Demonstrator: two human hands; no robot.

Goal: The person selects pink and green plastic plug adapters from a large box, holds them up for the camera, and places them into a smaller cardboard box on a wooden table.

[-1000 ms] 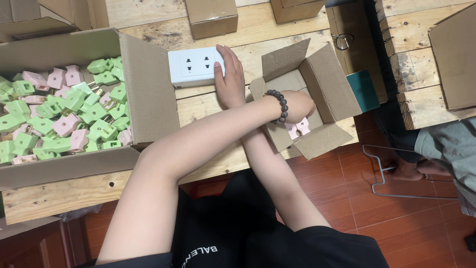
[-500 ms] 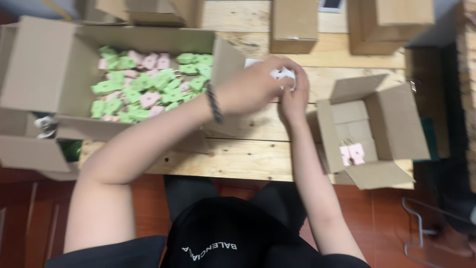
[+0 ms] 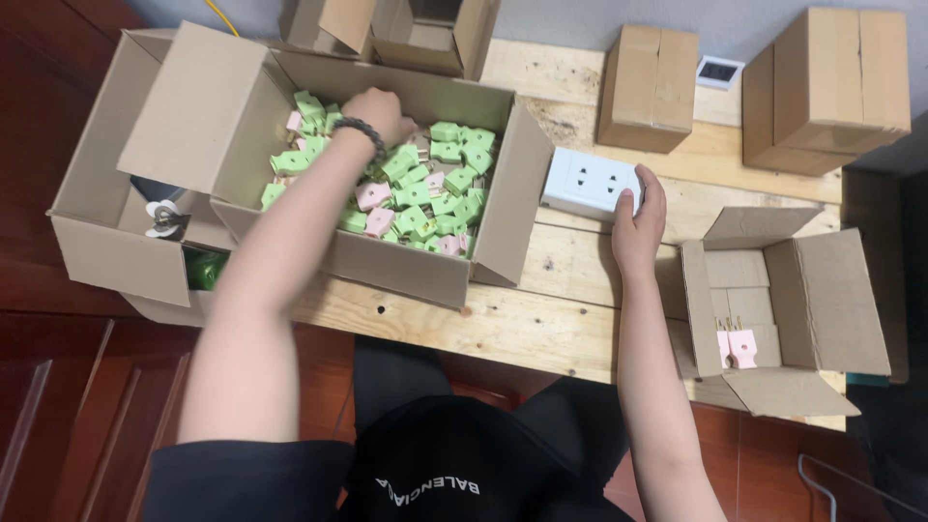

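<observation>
**Hands split between plug box and socket block**

Cardboard fills the left end of the wooden table: a large open box holds a heap of small green and pink plugs. Beside it, further left, a second open box shows a dark object and something green at its bottom.

The left hand, a bead bracelet on its wrist, is down among the plugs near the back wall of the large box. Its fingers are curled into the heap; whether they have closed on a plug cannot be told.

Right of the box, a white socket block lies flat on the planks. The right hand rests against its near right corner, fingers bent over the edge and touching it, a loose hold rather than a full grasp.

Further right, a smaller open box contains two pink plugs on its floor. Closed cartons stand along the back edge of the table.
</observation>
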